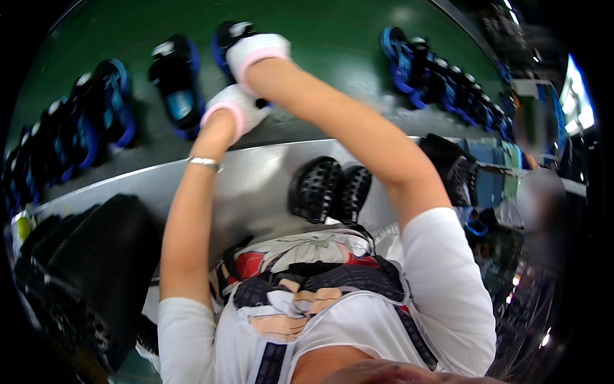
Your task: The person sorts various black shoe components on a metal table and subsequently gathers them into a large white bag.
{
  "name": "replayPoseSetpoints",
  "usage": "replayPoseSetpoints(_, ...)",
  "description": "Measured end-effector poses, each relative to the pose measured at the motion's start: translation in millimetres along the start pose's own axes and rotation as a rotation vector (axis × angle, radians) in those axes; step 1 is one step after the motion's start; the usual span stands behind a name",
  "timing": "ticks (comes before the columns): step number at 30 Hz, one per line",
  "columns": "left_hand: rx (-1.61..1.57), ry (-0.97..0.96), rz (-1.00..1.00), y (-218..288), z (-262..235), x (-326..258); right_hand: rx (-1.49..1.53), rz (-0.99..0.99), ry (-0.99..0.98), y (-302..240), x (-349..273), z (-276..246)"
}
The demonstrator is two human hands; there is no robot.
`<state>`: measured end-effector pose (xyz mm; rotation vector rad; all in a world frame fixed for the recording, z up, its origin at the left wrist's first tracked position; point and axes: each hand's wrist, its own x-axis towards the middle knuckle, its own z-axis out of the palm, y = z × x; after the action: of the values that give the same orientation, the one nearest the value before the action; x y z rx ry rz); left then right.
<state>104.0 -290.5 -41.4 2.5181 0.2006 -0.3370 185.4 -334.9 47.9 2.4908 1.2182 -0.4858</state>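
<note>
A black shoe [222,41] with a blue sole sits on the green surface at the upper middle, mostly covered by my gloved hands. My right hand [259,52], in a white glove with a pink cuff, is closed over its upper part. Nearer to me, my left hand [240,110], gloved alike, closes around its rear end, where a bit of black shows; its fingers are partly hidden and blurred. Just left of them stands a matching shoe [179,83] with a light blue insole, touched by neither hand.
Rows of similar blue-soled shoes [109,102] run off to the left and right [441,83] on the green belt-like surface [320,70]. Black shoe pieces with studded surfaces [323,185] lie on the metal ledge [256,173] before me. A black pile [109,249] stands at left.
</note>
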Motion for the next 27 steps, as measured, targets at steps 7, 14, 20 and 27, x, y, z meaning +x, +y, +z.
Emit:
replayPoseSetpoints(7,-0.038,-0.074,-0.122,16.3,-13.0,0.4,0.206,0.065,0.086,11.3,9.1,10.1)
replayPoseSetpoints(14,-0.133,0.082,0.006,-21.3,12.2,5.5,0.455,0.047,0.137,70.8,-30.6,11.6)
replayPoseSetpoints(20,-0.055,0.040,-0.001,-12.8,-2.2,-0.9,0.210,0.736,0.341,233.4,-89.4,58.4)
replayPoseSetpoints(27,-0.041,0.002,-0.013,-11.0,-7.5,-3.8,0.282,0.921,0.047,312.8,-120.2,135.4)
